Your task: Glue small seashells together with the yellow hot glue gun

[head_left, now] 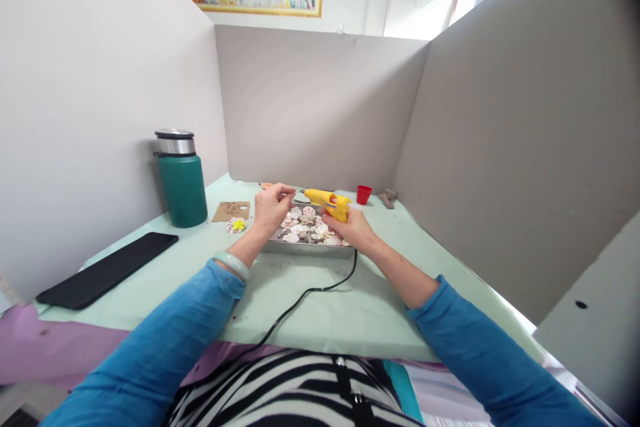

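A yellow hot glue gun (327, 199) is gripped in my right hand (353, 225), its nozzle pointing left and its black cord running down to the table's front edge. Close to the nozzle tip, my left hand (273, 208) has its fingers pinched together; whatever lies between them is too small to make out. Beneath both hands sits a metal tray (310, 249) filled with seashells (305, 230). Left of my left hand lies a round shell piece with a yellow flower shape (238, 225), beside a brown card (231, 211) with a dark pattern and a hole.
A green bottle (183, 187) stands at the left, with a flat black slab (110, 269) in front of it. Behind the tray to the right are a red cup (363, 195) and a brownish lump (387, 198). Grey partitions (320, 107) enclose the table on three sides.
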`<state>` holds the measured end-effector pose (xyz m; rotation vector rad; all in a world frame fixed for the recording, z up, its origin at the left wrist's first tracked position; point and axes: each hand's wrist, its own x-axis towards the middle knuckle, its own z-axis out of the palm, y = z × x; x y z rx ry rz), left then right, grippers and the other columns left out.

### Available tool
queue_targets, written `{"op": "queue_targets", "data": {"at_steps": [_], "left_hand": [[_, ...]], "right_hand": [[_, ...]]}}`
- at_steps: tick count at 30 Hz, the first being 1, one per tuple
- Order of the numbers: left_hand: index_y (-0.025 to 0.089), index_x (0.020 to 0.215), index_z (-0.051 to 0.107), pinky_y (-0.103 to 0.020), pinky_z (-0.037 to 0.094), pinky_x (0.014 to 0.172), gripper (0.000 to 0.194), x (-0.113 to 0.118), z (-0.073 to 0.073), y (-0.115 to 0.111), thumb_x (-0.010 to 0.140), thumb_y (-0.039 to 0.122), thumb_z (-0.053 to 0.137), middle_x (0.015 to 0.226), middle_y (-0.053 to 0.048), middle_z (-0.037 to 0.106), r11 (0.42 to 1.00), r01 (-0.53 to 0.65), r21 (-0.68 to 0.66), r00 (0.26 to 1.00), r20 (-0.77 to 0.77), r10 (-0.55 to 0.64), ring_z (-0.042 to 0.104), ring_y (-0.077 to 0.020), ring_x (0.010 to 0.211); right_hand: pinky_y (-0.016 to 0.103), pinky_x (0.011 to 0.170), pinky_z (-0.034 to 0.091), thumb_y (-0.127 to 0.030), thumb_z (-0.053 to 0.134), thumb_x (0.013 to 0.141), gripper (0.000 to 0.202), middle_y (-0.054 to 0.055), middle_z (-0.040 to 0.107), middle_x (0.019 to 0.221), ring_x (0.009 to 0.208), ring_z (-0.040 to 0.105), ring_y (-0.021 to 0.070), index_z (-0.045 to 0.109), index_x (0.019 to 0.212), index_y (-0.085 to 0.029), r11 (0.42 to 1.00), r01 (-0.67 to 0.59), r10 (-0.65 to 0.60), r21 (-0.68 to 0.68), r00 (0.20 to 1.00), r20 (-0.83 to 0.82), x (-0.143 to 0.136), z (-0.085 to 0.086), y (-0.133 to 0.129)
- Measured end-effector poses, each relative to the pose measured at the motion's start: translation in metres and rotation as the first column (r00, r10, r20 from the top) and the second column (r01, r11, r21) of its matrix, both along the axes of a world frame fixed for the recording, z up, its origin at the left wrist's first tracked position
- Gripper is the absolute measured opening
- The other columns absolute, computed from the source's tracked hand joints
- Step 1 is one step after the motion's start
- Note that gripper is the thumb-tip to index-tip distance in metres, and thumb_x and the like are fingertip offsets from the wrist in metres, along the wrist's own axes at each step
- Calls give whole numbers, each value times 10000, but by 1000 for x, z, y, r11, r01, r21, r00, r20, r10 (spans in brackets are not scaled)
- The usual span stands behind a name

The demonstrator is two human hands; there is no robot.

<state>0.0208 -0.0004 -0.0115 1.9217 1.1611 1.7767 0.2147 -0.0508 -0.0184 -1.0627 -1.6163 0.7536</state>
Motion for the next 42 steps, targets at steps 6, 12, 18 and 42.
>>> {"op": "queue_targets", "data": {"at_steps": [6, 12, 18, 42], "left_hand": [[184, 815, 655, -239, 470, 595, 127, 0, -1, 1, 752, 269, 585, 718, -22, 691, 1000, 1, 22, 1000, -8, -1, 652, -149, 582], [174, 804, 647, -236, 468, 564, 115, 1, -1, 2, 744, 254, 589, 706, -19, 691, 1000, 11, 3, 1000, 14, -11, 650, -149, 560], [169, 796, 645, -224, 460, 547, 105, 3, 0, -1, 742, 243, 595, 692, -21, 689, 1000, 16, -8, 1000, 14, -16, 649, -145, 557], [111, 730, 643, -259, 507, 583, 202, 2, 7, -4, 652, 291, 690, 729, -67, 679, 915, 291, -279, 910, 375, -175, 595, -108, 512]], "right_hand": [[224, 390, 354, -354, 649, 690, 246, -16, 531, 552, 420, 425, 86, 648, 857, -173, 1000, 7, -7, 14, 1000, 28, 0, -1, 1], [230, 395, 357, -366, 646, 685, 278, -13, 529, 558, 425, 428, 89, 647, 872, -160, 1000, 10, -12, 22, 998, 68, 0, -2, 2], [239, 417, 375, -367, 634, 689, 290, -7, 545, 569, 444, 450, 99, 650, 888, -156, 998, 42, -46, 47, 995, 86, -1, -4, 4], [264, 522, 448, -384, 622, 711, 306, 19, 605, 626, 563, 547, 148, 673, 894, -144, 983, 41, -66, 179, 989, 131, 4, -10, 11]]}}
